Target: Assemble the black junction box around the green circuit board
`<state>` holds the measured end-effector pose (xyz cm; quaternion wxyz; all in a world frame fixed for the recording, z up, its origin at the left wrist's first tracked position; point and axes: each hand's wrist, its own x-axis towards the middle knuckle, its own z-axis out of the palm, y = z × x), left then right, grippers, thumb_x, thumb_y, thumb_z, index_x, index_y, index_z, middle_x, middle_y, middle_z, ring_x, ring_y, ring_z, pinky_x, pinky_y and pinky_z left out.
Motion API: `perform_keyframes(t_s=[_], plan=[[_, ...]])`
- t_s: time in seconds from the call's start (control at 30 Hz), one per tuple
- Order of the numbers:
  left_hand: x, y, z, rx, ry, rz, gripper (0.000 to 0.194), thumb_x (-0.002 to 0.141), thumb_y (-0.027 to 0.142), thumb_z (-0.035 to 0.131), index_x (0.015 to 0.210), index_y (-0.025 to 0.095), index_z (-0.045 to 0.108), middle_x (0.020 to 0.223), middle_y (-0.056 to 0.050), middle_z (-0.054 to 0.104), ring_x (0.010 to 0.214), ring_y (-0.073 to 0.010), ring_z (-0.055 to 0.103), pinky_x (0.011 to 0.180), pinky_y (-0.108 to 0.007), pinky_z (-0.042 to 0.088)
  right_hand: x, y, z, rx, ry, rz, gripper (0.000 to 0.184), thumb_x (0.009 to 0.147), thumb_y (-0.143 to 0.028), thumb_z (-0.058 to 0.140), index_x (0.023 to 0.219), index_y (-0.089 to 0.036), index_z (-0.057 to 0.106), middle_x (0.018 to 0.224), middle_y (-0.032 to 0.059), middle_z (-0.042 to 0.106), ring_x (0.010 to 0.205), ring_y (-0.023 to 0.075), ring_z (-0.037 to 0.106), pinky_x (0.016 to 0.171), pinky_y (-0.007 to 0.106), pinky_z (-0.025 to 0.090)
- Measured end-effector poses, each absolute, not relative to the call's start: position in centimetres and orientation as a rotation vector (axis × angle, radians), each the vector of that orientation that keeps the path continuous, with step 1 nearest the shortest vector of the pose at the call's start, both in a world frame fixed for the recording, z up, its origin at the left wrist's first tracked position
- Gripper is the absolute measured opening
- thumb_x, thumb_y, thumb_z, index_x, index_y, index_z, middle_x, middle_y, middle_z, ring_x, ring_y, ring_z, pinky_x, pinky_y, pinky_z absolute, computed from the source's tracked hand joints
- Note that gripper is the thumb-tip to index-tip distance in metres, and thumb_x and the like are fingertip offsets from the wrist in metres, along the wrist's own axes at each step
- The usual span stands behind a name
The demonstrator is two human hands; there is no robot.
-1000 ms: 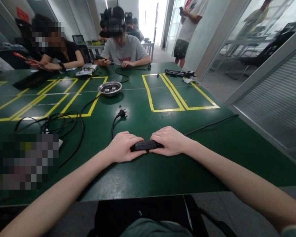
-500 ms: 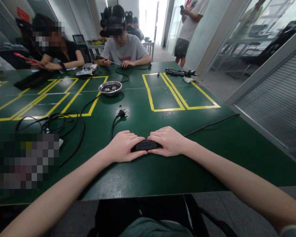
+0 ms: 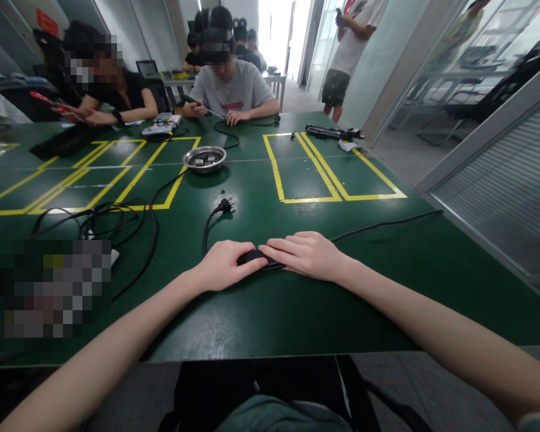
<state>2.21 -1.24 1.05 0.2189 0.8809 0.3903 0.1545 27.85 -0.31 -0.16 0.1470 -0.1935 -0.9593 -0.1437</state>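
Between my hands lies a black power adapter, low over the table or resting on it. My left hand grips its left end, thumb along the near side and fingers behind. Across the right part, my right hand lays its fingers, close together; its thumb is mostly hidden. A black cord loops from the left end to a plug lying on the table beyond my left hand. Another thin cord runs off to the right from behind my right hand.
A metal bowl with small metal parts stands on the green table. Tangled cables and a blurred-out object lie at left. A folded black tripod-like item lies at far right. Two people sit across the table.
The adapter has tipped so that its ribbed face no longer shows. My right fingers have moved left over its top, while my left hand has stayed about its end.
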Motion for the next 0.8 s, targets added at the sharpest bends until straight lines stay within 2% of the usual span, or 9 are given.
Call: perform_keyframes(t_s=[0.13, 0.2, 0.27, 0.4, 0.5, 0.57, 0.7, 0.8], plan=[[2.12, -1.27, 0.9, 2.246, 1.063, 0.526, 0.038, 0.095, 0.054, 0.063, 0.091, 0.017, 0.068, 0.07, 0.003, 0.063, 0.062, -0.0128, 0.055, 0.059, -0.024, 0.037, 27.92, 0.01, -0.2, -0.564, -2.738, -0.431, 0.042, 0.111, -0.022, 0.033, 0.144, -0.02, 0.058, 0.119, 0.0102, 0.075, 0.084, 0.0164, 0.068, 0.072, 0.029, 0.046], [2.09, -1.36, 0.76, 2.284, 1.076, 0.608, 0.04, 0.091, 0.057, 0.069, 0.087, 0.017, 0.065, 0.069, 0.004, 0.061, 0.06, -0.0118, 0.052, 0.058, -0.023, 0.036, 27.98, 0.17, -0.17, -0.569, -2.749, -0.383, 0.04, 0.109, -0.022, 0.037, 0.143, -0.02, 0.059, 0.114, 0.0097, 0.076, 0.081, 0.0165, 0.068, 0.071, 0.029, 0.046], [2.03, -1.42, 0.64, 2.412, 1.09, 0.671, 0.043, 0.09, 0.059, 0.07, 0.083, 0.018, 0.06, 0.069, 0.004, 0.059, 0.059, -0.0116, 0.051, 0.058, -0.023, 0.035, 27.96, 0.2, -0.09, -0.57, -2.758, -0.286, 0.039, 0.108, -0.03, 0.044, 0.142, -0.018, 0.059, 0.113, 0.0101, 0.075, 0.081, 0.0175, 0.069, 0.069, 0.029, 0.046], [1.85, -1.28, 0.57, 2.722, 1.026, 0.719, 0.044, 0.096, 0.058, 0.064, 0.078, 0.019, 0.055, 0.069, 0.002, 0.059, 0.06, -0.0135, 0.053, 0.058, -0.025, 0.034, 27.69, -0.05, 0.08, -0.699, -2.688, 0.023, 0.051, 0.102, -0.054, 0.056, 0.136, -0.016, 0.06, 0.112, 0.0106, 0.074, 0.084, 0.0206, 0.071, 0.068, 0.029, 0.047], [1.85, -1.15, 0.65, 2.837, 0.972, 0.69, 0.043, 0.099, 0.057, 0.059, 0.079, 0.019, 0.055, 0.072, 0.0, 0.061, 0.064, -0.0153, 0.056, 0.059, -0.027, 0.036, 27.59, -0.19, -0.05, -0.757, -2.667, 0.153, 0.038, 0.106, -0.049, 0.051, 0.124, -0.018, 0.065, 0.107, 0.0083, 0.074, 0.082, 0.019, 0.071, 0.066, 0.028, 0.047], [1.92, -1.14, 0.78, 2.845, 0.968, 0.689, 0.042, 0.1, 0.057, 0.059, 0.083, 0.019, 0.057, 0.075, -0.002, 0.064, 0.066, -0.0164, 0.059, 0.06, -0.027, 0.039, 27.61, -0.19, -0.28, -0.742, -2.654, 0.128, 0.037, 0.107, -0.047, 0.049, 0.121, -0.018, 0.066, 0.104, 0.008, 0.074, 0.081, 0.0189, 0.071, 0.066, 0.028, 0.046], [2.06, -1.22, 1.05, 2.849, 0.994, 0.656, 0.033, 0.104, 0.048, 0.054, 0.1, 0.017, 0.063, 0.086, -0.005, 0.069, 0.076, -0.0197, 0.065, 0.069, -0.03, 0.046, 27.62, 0.0, -0.61, -0.753, -2.588, -0.008, 0.042, 0.109, -0.048, 0.045, 0.123, -0.016, 0.066, 0.102, 0.0092, 0.074, 0.078, 0.0198, 0.071, 0.066, 0.03, 0.047], [2.06, -1.25, 1.02, 2.847, 1.039, 0.636, 0.032, 0.105, 0.046, 0.053, 0.1, 0.017, 0.064, 0.089, -0.007, 0.071, 0.08, -0.0212, 0.066, 0.073, -0.032, 0.049, 27.52, 0.05, -0.48, -0.734, -2.6, -0.018, 0.046, 0.108, -0.049, 0.047, 0.136, -0.016, 0.061, 0.111, 0.0104, 0.073, 0.082, 0.0199, 0.072, 0.069, 0.03, 0.05]])
